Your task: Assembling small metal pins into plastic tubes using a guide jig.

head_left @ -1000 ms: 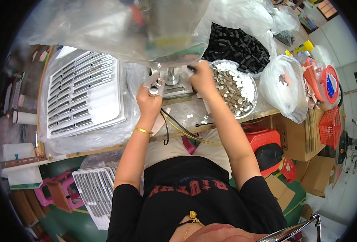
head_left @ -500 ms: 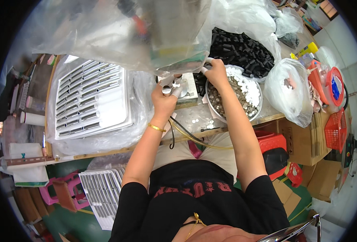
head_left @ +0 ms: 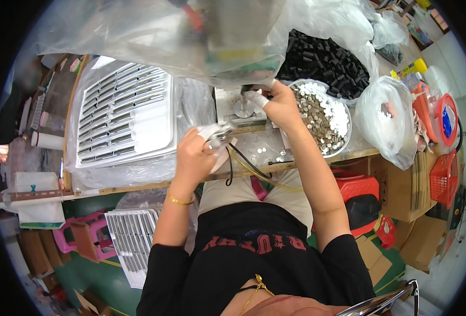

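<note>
My left hand (head_left: 192,154), with white coverings on its fingertips, is closed around shiny silver metal pieces (head_left: 220,131); motion blurs them. It is left of and nearer to me than a small bench press (head_left: 243,108), which has a round metal base. At the top of that press is my right hand (head_left: 281,108), thumb and fingers bent together beside a dark part (head_left: 249,88). Clear plastic sheeting (head_left: 227,63) covers some of its fingertips, so I cannot make out what they grip. A bowl (head_left: 350,131) of small metal discs and white pieces stands right of this hand.
Silver tubes lie in rows on a white tray (head_left: 151,129) at left. Behind the bowl is a pile of black plastic tubes (head_left: 322,63). A clear plastic bag (head_left: 383,121) and a red basket (head_left: 444,179) are at right. Hoses (head_left: 251,166) cross the table's front edge.
My left hand has moved away from the press, left and toward me, carrying the silver pieces. My right hand remains near the press, its thumb now at the dark part.
</note>
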### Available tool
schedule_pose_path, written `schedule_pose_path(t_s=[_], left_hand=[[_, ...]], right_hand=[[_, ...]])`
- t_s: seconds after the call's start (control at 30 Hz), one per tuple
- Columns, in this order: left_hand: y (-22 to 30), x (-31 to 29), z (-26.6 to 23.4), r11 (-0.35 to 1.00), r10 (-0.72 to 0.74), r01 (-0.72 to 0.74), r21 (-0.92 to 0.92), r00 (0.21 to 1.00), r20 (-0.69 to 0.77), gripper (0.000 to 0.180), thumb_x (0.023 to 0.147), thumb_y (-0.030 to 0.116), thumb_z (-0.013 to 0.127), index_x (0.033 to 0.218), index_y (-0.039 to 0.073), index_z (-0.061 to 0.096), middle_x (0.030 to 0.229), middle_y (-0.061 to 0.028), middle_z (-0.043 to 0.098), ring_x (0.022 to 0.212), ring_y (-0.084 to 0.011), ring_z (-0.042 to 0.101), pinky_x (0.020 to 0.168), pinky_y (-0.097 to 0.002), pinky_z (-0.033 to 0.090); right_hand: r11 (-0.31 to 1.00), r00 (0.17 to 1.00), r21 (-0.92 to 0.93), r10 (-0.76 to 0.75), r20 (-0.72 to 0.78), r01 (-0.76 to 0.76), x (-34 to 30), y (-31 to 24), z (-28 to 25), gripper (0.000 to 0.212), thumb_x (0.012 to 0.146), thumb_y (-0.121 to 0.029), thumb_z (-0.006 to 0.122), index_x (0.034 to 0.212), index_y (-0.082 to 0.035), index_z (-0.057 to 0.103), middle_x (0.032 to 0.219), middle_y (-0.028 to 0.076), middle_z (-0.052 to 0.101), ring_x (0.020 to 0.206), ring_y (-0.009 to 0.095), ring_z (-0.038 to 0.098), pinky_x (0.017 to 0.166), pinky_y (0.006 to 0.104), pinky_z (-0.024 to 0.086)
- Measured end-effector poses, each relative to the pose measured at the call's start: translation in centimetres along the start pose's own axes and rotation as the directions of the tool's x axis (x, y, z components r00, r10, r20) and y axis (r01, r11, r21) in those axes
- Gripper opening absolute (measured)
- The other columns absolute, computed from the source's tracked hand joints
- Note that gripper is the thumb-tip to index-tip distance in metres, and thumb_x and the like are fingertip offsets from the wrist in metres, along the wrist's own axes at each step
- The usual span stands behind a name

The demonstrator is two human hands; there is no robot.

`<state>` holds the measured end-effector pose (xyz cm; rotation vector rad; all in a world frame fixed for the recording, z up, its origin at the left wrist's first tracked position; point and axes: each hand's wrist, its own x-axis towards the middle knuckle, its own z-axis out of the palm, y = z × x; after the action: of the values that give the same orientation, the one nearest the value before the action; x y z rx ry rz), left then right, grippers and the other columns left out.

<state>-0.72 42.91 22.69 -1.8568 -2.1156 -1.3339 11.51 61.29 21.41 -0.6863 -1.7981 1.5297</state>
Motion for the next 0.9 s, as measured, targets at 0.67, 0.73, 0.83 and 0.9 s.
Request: schedule_pose_path(t_s=[0.67,0.73,0.83,0.9], left_hand=[[-2.9,-4.0,0.3,0.931,-0.351,0.345,-0.118,0.936,-0.035,0.021,0.084,0.01,0.067,0.101,-0.001,0.063,0.095,-0.0097,0.055,0.087,-0.0201,0.055,0.077,-0.0301,0.044],[-1.3,-3.2,1.5,0.657,-0.497,0.453,-0.603,0.861,0.105,0.019,0.089,0.009,0.063,0.105,-0.002,0.061,0.096,-0.0045,0.058,0.081,-0.0103,0.055,0.071,-0.0239,0.045],[0.1,-2.3,2.8,0.629,-0.491,0.468,-0.62,0.858,0.149,0.02,0.092,0.009,0.058,0.109,-0.002,0.058,0.089,-0.0015,0.061,0.074,-0.0058,0.054,0.066,-0.0203,0.045],[0.6,-1.9,3.2,0.491,-0.545,0.549,-0.676,0.799,0.253,0.02,0.092,0.01,0.058,0.109,0.0,0.059,0.08,-0.0016,0.062,0.069,-0.0055,0.056,0.064,-0.0192,0.045]], right_hand=[[0.511,0.925,-0.776,0.127,-0.359,-0.371,-4.5,3.2,-16.4,0.018,0.075,-0.018,0.069,0.091,-0.011,0.073,0.093,0.017,0.066,0.088,0.032,0.063,0.08,0.0384,0.049],[0.427,0.946,-0.846,0.095,-0.31,-0.32,-4.2,4.1,-16.4,0.017,0.074,-0.017,0.068,0.09,-0.011,0.073,0.093,0.017,0.066,0.088,0.032,0.063,0.08,0.039,0.049],[0.341,0.968,-0.906,0.07,-0.241,-0.25,-3.8,4.1,-16.2,0.017,0.074,-0.014,0.066,0.089,-0.011,0.073,0.094,0.015,0.065,0.089,0.032,0.063,0.08,0.0399,0.049],[0.345,0.971,-0.908,0.075,-0.226,-0.238,-3.6,4.0,-16.3,0.017,0.074,-0.013,0.065,0.088,-0.011,0.072,0.095,0.015,0.065,0.09,0.032,0.063,0.081,0.0401,0.049]])
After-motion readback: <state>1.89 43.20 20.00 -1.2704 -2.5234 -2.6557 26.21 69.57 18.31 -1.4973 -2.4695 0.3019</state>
